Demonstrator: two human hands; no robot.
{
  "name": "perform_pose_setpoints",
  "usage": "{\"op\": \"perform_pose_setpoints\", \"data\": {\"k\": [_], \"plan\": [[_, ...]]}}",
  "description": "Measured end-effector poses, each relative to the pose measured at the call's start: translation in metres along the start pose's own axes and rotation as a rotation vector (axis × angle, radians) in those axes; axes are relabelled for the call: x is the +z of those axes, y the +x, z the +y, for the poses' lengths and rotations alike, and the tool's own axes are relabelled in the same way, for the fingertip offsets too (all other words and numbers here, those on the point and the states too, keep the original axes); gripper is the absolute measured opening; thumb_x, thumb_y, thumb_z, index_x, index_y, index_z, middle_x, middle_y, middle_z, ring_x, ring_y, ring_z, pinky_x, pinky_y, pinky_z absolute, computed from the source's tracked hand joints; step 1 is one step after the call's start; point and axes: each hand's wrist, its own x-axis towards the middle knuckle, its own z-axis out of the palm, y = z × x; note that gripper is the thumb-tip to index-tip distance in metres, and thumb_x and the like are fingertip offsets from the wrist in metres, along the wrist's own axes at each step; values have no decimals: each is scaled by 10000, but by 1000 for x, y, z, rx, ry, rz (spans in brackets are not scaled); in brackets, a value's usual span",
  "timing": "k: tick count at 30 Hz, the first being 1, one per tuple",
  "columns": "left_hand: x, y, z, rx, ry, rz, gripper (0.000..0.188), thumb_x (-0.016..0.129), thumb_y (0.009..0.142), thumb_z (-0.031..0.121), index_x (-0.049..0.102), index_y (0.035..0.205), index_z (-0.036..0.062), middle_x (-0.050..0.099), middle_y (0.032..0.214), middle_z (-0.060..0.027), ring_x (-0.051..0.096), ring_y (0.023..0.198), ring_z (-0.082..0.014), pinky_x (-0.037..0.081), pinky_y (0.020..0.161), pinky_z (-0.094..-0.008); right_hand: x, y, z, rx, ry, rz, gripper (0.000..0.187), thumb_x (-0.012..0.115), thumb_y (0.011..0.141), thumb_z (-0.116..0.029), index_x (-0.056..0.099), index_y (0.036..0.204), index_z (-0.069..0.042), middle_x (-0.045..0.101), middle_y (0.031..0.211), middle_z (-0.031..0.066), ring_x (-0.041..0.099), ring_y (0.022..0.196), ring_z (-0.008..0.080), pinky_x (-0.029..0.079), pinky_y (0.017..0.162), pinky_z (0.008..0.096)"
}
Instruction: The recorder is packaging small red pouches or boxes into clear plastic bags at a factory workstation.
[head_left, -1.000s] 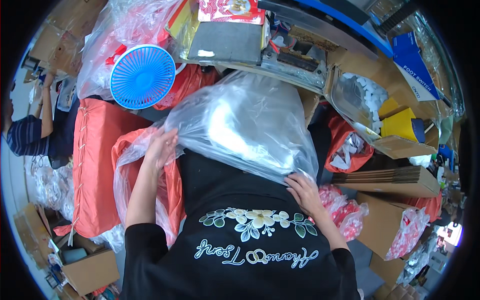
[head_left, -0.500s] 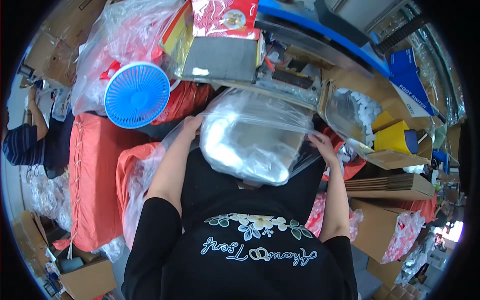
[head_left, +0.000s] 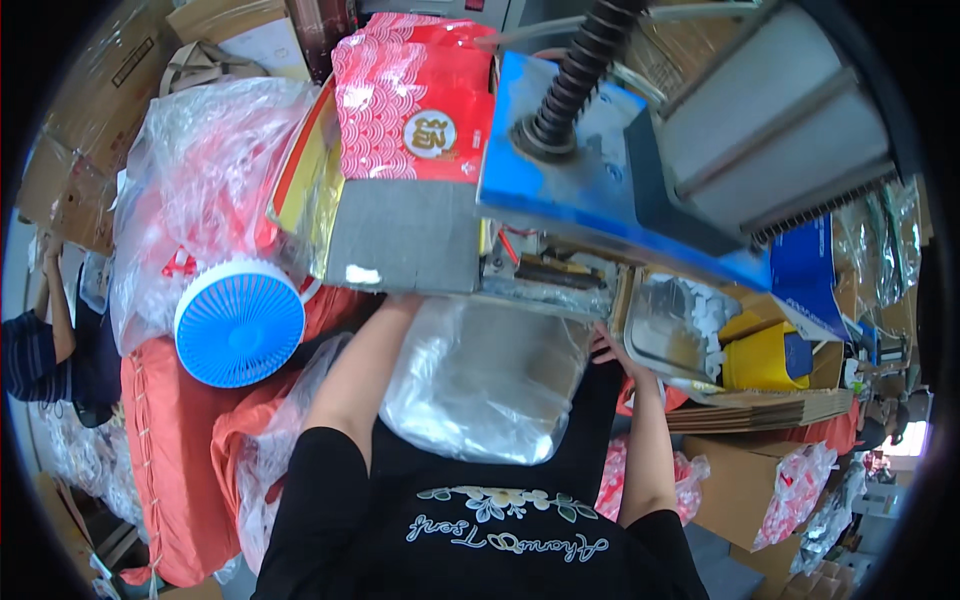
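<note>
On my lap rests a clear plastic bag (head_left: 480,385), shiny and bulky, with a pale flat-sided content that I cannot make out. Its far edge meets the front of the worktable. My left hand (head_left: 402,308) is at the bag's far left corner, its fingers hidden beneath the table edge. Beside the far right corner is my right hand (head_left: 618,352), fingers apart and close to the bag's side; no film shows stretched in it.
A blue press-like machine (head_left: 560,170) stands on the worktable beside a grey block (head_left: 405,235) and red printed bags (head_left: 415,110). Left are a blue fan (head_left: 240,325) and an orange-red bundle (head_left: 165,460). A carton (head_left: 765,395) holds white pieces and a yellow bin (head_left: 765,355).
The view has tilted, so the worktable and machine sit lower in the picture. Both hands have moved to the table's front edge, and the film my right hand pulled sideways is slack.
</note>
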Motion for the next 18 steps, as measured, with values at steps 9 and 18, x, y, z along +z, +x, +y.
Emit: {"op": "perform_pose_setpoints", "data": {"k": [9, 18], "plan": [[16, 1, 46, -90, -22, 129, 873, 548, 842, 656, 350, 1496, 111, 317, 1566, -129, 267, 1453, -315, 191, 1204, -431, 0, 6, 67, -54, 578, 74, 173, 665, 945, -240, 646, 978, -72, 619, 886, 28, 619, 798, 185, 531, 698, 324], [16, 8, 36, -176, -61, 196, 865, 546, 849, 653, 357, 1492, 106, 321, 1565, -130, 276, 1449, -314, 197, 1202, -429, -2, 25, 114, -158, -655, 510, 713, 519, 953, -534, 426, 1429, -11, 494, 1423, 181, 451, 1322, 324, 338, 1108, 416]]}}
